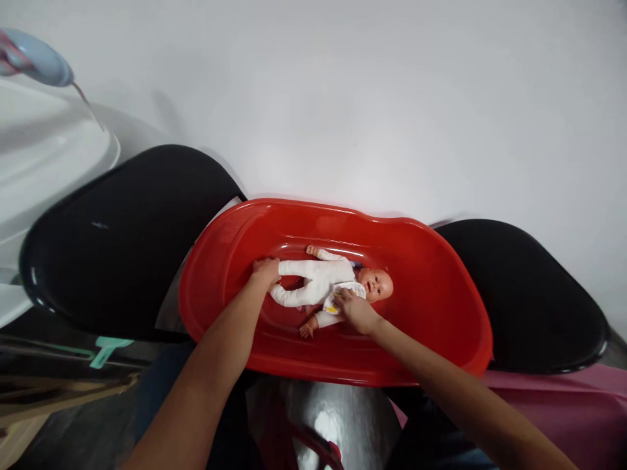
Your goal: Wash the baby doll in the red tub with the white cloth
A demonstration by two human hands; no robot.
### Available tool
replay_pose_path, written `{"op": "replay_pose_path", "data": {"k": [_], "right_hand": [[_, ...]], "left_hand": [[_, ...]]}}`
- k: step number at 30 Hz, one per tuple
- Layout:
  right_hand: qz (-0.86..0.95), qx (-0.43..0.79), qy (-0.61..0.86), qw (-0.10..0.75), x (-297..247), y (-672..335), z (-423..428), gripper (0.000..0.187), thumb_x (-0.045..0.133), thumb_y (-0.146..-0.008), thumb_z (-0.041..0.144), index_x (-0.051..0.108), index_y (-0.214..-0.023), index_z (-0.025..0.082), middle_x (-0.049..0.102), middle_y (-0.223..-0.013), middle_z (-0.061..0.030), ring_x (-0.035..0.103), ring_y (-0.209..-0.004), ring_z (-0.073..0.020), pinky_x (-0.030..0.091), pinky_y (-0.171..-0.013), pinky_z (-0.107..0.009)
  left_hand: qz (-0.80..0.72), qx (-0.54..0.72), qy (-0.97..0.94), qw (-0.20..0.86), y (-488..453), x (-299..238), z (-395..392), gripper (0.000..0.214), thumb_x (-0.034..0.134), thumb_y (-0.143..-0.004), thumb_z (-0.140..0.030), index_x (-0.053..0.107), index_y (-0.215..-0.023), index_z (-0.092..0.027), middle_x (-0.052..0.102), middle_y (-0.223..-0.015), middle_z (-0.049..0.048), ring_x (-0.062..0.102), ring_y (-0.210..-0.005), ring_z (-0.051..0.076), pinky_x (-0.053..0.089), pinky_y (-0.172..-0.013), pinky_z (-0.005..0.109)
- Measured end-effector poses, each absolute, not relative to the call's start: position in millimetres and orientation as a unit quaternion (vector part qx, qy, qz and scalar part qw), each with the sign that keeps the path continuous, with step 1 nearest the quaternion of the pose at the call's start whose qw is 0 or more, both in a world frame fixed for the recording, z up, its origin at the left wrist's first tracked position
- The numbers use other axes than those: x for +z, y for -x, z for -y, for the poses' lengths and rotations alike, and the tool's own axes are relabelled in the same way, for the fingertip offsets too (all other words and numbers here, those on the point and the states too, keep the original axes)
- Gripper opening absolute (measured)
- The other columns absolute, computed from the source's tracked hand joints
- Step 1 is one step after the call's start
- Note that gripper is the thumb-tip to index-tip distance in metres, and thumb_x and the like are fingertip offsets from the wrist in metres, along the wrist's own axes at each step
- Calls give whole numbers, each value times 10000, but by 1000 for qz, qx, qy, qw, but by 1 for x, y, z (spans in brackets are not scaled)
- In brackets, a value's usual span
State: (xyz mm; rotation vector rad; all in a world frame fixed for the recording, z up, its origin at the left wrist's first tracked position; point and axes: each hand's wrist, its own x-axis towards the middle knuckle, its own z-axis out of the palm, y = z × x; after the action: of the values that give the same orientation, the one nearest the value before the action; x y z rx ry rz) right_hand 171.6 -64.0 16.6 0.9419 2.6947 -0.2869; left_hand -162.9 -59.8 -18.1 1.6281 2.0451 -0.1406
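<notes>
A baby doll (323,284) in a white long-sleeved suit lies on its back inside a red plastic baby bath (313,225), with its head toward the right. My left hand (265,274) closes over the end of the doll's legs and hides its feet. My right hand (356,310) rests on the front of the doll's suit, fingers on the chest beside a small yellow mark (332,309). The doll's bare hands stick out from the sleeves on either side.
Black rounded panels (122,241) (519,297) flank the bath on both sides. A white basin rim (49,153) and a pale blue object (36,57) sit at upper left. Pink cloth (553,411) hangs at lower right, and a teal piece (108,349) shows at lower left.
</notes>
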Motion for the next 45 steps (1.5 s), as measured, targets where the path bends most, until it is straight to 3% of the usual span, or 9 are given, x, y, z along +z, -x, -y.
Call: {"op": "replay_pose_path", "data": {"k": [5,9,14,20,24,28,32,40,45], "right_hand": [[-960,-86,-233,128,-3,-114,75,272,606,-997,152,737,-1231,105,617,-1389,-209,606,-1260,-310,528,-1066,-413],[-963,-95,-208,142,-6,-92,76,247,681,-949,186,744,-1168,92,642,-1315,-211,624,-1197,-324,541,-993,-384],[-921,-114,-364,77,37,-123,43,374,580,-989,165,694,-1345,181,667,-1265,-127,668,-1010,-222,498,-930,-296],[-833,-89,-545,16,64,-146,-8,424,540,-1054,331,629,-1446,196,667,-1304,-141,678,-994,-226,480,-821,-268],[-826,-113,-552,6,33,-117,-6,385,541,-1042,279,660,-1373,124,661,-1286,-167,666,-946,-211,487,-871,-277],[-864,-126,-487,-7,2,-74,17,370,519,-989,112,685,-1319,94,652,-1271,-159,629,-1055,-212,465,-1002,-288],[-899,-153,-410,1,-1,-52,27,298,540,-967,86,732,-1196,101,667,-1227,-143,622,-1031,-202,470,-968,-262],[-825,-40,-555,-99,49,-125,-34,395,477,-990,142,702,-1314,147,626,-1293,-175,618,-1103,-256,489,-939,-318],[-839,-84,-537,-27,28,-130,-36,427,502,-1005,188,661,-1398,145,669,-1279,-172,613,-1121,-255,472,-984,-315]], "left_hand": [[-759,-66,-590,267,163,-18,59,453,769,-865,-345,679,-1294,-234,729,-1347,152,706,-1216,297,531,-974,337],[-760,-66,-589,268,164,-21,58,485,794,-859,-375,672,-1315,-261,742,-1329,137,694,-1246,281,521,-989,322],[-763,-61,-588,262,164,-19,60,669,876,-777,-375,629,-1387,-254,692,-1417,159,657,-1311,302,503,-1056,344],[-761,-86,-596,241,161,-12,64,753,957,-659,-282,673,-1353,-205,687,-1413,194,662,-1303,362,509,-1082,387],[-760,-90,-599,235,161,-14,63,739,956,-677,-277,669,-1355,-202,692,-1407,188,665,-1299,349,506,-1082,378],[-761,-90,-600,228,162,-20,61,671,914,-740,-273,659,-1356,-199,686,-1412,184,661,-1306,328,496,-1083,367],[-764,-94,-596,227,162,-22,61,642,899,-761,-278,663,-1352,-193,690,-1399,192,671,-1289,322,499,-1067,360],[-763,-86,-590,250,161,-17,60,707,911,-744,-347,659,-1392,-221,701,-1395,187,684,-1263,335,519,-1037,368],[-767,-73,-588,247,161,-11,63,679,903,-745,-328,677,-1370,-186,711,-1369,213,688,-1257,366,531,-1043,395]]}}
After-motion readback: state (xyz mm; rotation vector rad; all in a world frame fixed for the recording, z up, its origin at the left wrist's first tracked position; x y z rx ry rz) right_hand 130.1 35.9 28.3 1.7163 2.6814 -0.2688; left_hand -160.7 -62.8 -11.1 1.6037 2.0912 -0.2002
